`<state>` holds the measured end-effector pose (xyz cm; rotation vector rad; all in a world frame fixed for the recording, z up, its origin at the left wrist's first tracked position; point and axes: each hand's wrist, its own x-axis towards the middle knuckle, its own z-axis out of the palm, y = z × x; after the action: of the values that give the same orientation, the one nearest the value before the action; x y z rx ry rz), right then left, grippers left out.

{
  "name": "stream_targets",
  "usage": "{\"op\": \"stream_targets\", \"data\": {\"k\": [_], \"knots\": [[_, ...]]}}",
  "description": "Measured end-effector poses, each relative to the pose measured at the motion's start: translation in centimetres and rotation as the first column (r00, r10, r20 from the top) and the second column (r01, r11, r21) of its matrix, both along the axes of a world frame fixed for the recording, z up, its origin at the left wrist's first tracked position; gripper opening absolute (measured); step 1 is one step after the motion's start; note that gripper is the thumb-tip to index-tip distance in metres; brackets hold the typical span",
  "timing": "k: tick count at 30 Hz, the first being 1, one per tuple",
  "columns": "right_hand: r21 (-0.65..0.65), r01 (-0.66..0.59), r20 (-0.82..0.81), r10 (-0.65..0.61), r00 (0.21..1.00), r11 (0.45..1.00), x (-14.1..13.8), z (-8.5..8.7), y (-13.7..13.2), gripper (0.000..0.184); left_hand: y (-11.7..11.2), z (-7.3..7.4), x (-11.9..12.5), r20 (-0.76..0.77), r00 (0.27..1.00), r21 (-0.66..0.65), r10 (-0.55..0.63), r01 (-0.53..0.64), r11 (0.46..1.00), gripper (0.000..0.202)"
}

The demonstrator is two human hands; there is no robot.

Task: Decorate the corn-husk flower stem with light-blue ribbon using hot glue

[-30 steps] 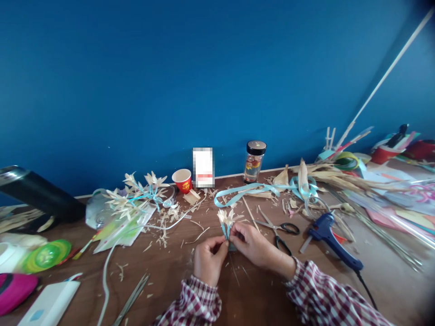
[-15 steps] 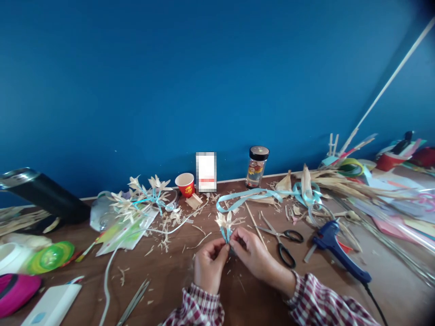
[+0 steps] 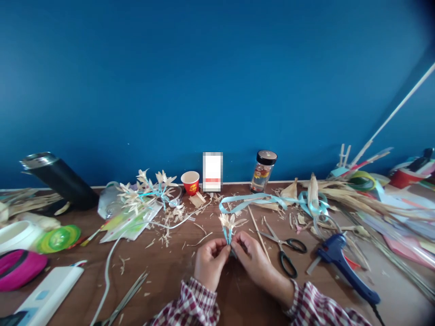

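Both my hands meet at the middle of the brown table [image 3: 176, 290], pinching a small straw flower [image 3: 228, 222] whose stem is wrapped in light blue ribbon. My left hand [image 3: 209, 262] is closed on the stem from the left. From the right, my right hand [image 3: 253, 262] grips the same stem with thumb and fingers. The pale petals stick up above my fingertips. Black-handled scissors [image 3: 283, 251] lie just right of my right hand.
A blue glue gun [image 3: 340, 265] lies at the right beside dried husks [image 3: 353, 194] and blue ribbon [image 3: 251, 201]. A finished straw bouquet [image 3: 146, 192], red cup [image 3: 190, 182] and button jar [image 3: 264, 171] stand behind. A black flask [image 3: 57, 181], green tape and pink object lie left.
The view has shifted slightly, so everything sits a little lower and to the right. My hands stay pinched on the flower stem, with small finger movements only.
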<state>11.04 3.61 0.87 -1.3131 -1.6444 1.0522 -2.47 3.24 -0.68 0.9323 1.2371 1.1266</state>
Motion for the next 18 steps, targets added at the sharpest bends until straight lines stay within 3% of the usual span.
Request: {"op": "stream_targets", "data": {"k": [8, 13, 18], "knots": [[-0.013, -0.087, -0.057, 0.086, 0.995, 0.996, 1.0, -0.9, 0.2, 0.010, -0.1, -0.6, 0.2, 0.023, 1.000, 0.017, 0.011, -0.011, 1.000, 0.026], [-0.034, -0.146, 0.059, 0.148, 0.987, 0.989, 2.0, -0.5, 0.7, 0.001, -0.1, 0.0, 0.3, 0.023, 1.000, -0.033, -0.011, 0.012, 0.999, 0.028], [-0.002, -0.124, 0.080, 0.124, 0.989, 0.992, 2.0, -0.4, 0.5, 0.003, -0.4, 0.4, 0.5, -0.008, 1.000, -0.036, 0.000, -0.001, 0.999, 0.029]]}}
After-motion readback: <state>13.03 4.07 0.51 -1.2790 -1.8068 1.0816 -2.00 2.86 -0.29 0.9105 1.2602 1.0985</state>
